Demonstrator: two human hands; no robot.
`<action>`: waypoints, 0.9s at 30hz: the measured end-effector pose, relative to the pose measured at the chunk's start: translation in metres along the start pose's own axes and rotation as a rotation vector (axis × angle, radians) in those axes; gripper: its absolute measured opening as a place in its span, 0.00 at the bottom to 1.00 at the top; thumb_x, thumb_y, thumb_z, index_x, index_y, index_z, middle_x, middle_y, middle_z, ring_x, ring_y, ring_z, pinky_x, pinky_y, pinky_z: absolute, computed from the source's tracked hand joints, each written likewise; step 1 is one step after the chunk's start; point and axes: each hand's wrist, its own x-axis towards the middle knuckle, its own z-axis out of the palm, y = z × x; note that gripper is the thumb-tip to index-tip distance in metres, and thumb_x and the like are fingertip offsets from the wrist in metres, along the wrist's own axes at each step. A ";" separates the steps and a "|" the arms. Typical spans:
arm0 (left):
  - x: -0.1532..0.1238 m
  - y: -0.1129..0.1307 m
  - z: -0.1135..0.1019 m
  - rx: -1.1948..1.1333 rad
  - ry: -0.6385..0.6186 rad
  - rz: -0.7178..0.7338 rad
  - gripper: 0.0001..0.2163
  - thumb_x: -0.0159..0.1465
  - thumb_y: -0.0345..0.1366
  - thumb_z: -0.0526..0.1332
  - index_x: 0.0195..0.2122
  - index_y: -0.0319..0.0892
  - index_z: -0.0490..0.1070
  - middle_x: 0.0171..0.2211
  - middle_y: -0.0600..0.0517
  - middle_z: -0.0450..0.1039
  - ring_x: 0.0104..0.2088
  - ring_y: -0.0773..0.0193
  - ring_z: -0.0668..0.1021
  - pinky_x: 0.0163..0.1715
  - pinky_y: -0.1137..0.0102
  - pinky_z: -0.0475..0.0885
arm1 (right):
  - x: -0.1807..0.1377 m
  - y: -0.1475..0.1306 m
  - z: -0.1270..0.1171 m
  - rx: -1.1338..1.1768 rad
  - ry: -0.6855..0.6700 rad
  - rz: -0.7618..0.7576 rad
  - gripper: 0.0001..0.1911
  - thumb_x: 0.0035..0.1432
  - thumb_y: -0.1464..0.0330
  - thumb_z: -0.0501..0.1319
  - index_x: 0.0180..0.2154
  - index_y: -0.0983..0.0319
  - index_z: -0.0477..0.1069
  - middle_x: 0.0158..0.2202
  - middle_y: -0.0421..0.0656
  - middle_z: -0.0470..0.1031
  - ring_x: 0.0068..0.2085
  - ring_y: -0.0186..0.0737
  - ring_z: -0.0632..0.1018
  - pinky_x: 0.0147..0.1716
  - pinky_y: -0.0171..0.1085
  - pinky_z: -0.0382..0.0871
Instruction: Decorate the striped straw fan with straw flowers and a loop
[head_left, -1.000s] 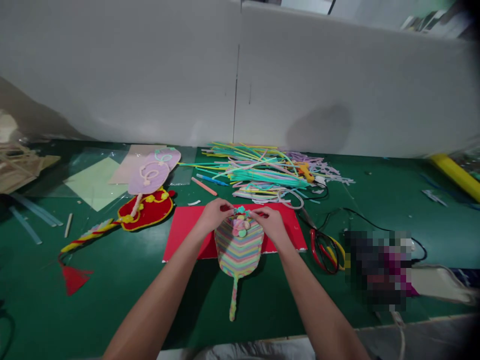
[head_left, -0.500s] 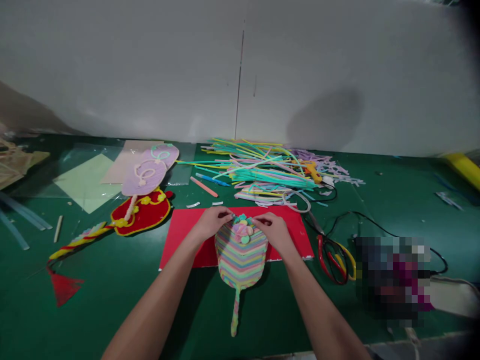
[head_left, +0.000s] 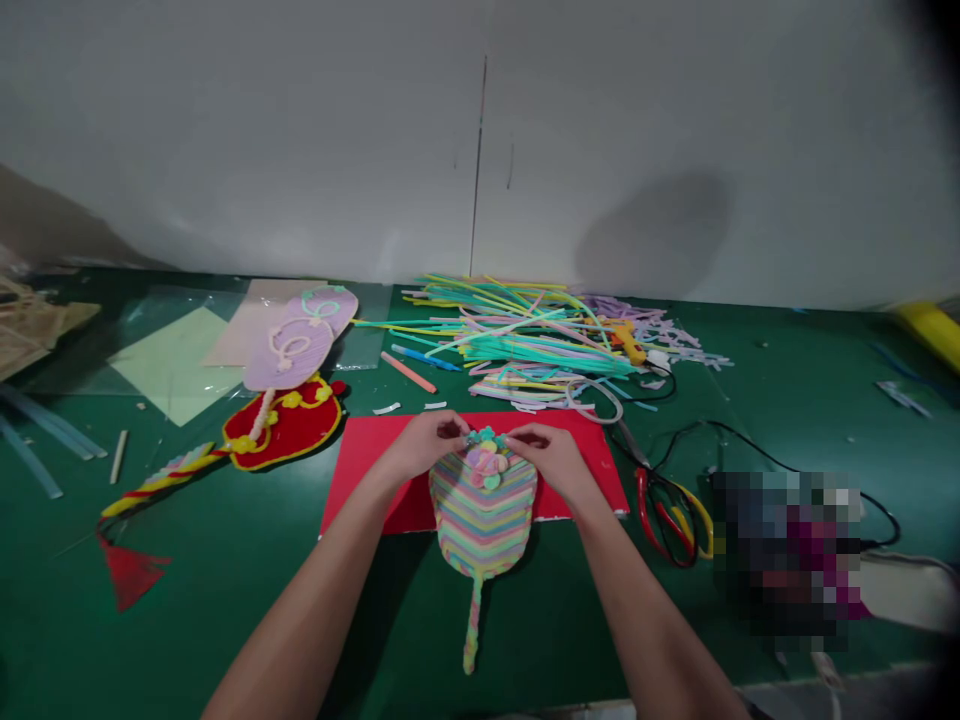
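A pastel striped fan (head_left: pixel 482 520) made of fuzzy stems lies on the green table, its top on a red sheet (head_left: pixel 367 460) and its handle pointing toward me. A small cluster of pastel blobs (head_left: pixel 486 462) sits at the fan's top edge. My left hand (head_left: pixel 424 446) pinches the fan's top left edge, fingers closed. On the other side of the cluster, my right hand (head_left: pixel 550 459) pinches the top right edge, fingers closed as well.
A pile of coloured stems (head_left: pixel 525 345) lies behind the red sheet. A lilac fan (head_left: pixel 298 340) and a red fan (head_left: pixel 289 425) with a tassel lie at the left. Red-and-yellow pliers (head_left: pixel 667 510) and black cables sit at the right, beside a blurred object (head_left: pixel 787 555).
The view has tilted down a little since a second ago. Both hands stay pinched at the fan's top edge, with only small finger shifts.
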 end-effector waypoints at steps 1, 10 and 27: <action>-0.001 -0.001 0.000 -0.015 -0.002 -0.002 0.09 0.48 0.39 0.61 0.27 0.39 0.69 0.26 0.52 0.71 0.28 0.64 0.73 0.31 0.70 0.67 | 0.000 0.000 -0.001 0.009 -0.002 0.002 0.09 0.44 0.64 0.64 0.28 0.64 0.75 0.28 0.43 0.77 0.32 0.39 0.75 0.32 0.35 0.67; -0.009 -0.004 0.003 -0.125 0.020 0.023 0.14 0.50 0.44 0.61 0.31 0.37 0.71 0.29 0.49 0.73 0.31 0.62 0.74 0.34 0.69 0.67 | -0.009 -0.002 -0.003 0.058 0.014 0.034 0.11 0.42 0.64 0.65 0.28 0.64 0.75 0.29 0.44 0.78 0.33 0.41 0.76 0.35 0.37 0.68; -0.009 -0.010 0.011 -0.150 0.052 0.004 0.10 0.47 0.40 0.64 0.25 0.38 0.70 0.22 0.53 0.72 0.26 0.64 0.75 0.30 0.70 0.67 | -0.008 0.004 -0.001 0.094 0.028 0.025 0.09 0.39 0.66 0.66 0.25 0.64 0.74 0.26 0.44 0.76 0.30 0.40 0.75 0.32 0.37 0.69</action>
